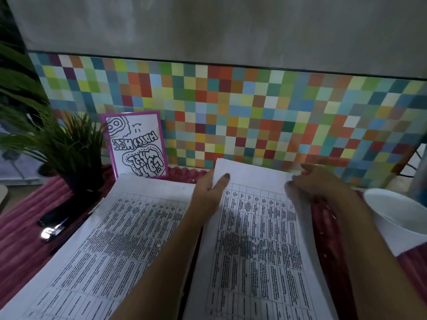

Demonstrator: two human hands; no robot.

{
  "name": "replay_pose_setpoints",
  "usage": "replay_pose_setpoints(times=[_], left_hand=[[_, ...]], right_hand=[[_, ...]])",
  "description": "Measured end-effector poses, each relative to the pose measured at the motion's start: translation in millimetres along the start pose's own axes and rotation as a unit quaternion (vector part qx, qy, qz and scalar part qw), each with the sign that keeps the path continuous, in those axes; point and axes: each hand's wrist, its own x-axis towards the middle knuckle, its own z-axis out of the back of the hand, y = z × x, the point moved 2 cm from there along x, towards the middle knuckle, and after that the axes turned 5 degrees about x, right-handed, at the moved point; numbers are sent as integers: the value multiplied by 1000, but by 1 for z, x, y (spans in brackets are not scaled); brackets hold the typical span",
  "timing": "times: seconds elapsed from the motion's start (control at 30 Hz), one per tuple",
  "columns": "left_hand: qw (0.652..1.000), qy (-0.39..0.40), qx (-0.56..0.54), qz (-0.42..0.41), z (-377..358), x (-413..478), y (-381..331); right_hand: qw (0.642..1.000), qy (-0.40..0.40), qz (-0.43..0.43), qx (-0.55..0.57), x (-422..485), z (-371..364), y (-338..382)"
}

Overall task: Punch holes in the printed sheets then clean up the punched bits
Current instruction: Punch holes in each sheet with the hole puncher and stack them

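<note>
Sheets (254, 239) between left fingers (222, 182), right fingers (297, 182)

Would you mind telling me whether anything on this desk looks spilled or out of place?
Yes: small white paper bits lie scattered on the pink cloth between the held sheets and the white container. The left stack lies askew, and the pink-framed drawing shows its lettering upside down.

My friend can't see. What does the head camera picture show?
A left hand grips a stack of white printed sheets at its far corner; the blurred right hand touches the other corner. A second printed stack lies left, on pink ribbed cloth.
</note>
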Motion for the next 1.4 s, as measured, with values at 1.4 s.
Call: replay_pose_setpoints(times=[1.4], left_hand=[[995, 12, 30, -95, -20, -11, -19]], right_hand=[[661, -184, 251, 683, -13, -15, 95]])
